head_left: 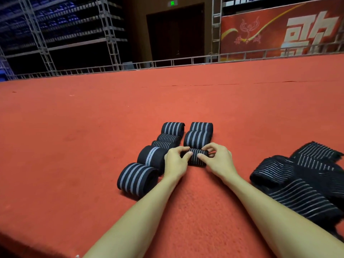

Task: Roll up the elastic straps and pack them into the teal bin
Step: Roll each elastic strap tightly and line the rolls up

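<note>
Rolling looks well advanced, but packing has not begun as far as can be seen. Seven finished rolls of black elastic strap with grey stripes (pixel 152 158) sit in two columns on the red carpet (pixel 74 127), five on the left and two on the right. A loose heap of unrolled black striped straps (pixel 307 187) waits near the right edge. No teal bin is in view. The eighth roll, a small black one with thin stripes (pixel 198 157), lies at the near end of the right column, just in front of the roll beyond it. The left hand (pixel 176 163) and right hand (pixel 217 161) flank it, each pinching an end between curled fingers and thumb, probably to tighten it.
</note>
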### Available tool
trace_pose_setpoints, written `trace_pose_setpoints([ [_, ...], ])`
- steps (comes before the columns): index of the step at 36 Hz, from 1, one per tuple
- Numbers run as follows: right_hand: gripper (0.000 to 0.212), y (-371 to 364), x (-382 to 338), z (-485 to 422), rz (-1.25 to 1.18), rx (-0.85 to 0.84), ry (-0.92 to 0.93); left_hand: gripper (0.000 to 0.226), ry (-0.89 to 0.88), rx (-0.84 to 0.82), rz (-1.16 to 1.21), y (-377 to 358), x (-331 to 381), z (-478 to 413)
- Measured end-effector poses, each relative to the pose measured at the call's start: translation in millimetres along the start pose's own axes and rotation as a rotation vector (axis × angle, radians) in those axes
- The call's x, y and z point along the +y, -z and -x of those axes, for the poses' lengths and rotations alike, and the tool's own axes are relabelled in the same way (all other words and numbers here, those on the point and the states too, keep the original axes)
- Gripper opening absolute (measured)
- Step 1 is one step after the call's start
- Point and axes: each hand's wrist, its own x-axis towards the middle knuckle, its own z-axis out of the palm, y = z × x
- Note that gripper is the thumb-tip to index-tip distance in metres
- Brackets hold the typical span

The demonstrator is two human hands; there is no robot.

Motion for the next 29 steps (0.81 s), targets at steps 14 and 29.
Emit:
trace_pose_setpoints([
  [14, 0.031, 14, -10, -4, 0.07, -0.052, -0.003, 0.038, -0.044, -0.036, -0.201, -8, 6, 6],
  [29, 0.018, 187, -17, 79, 0.453, -0.257, 0.115, 0.009, -0.254, -0.391, -0.19, -47, 72, 93],
])
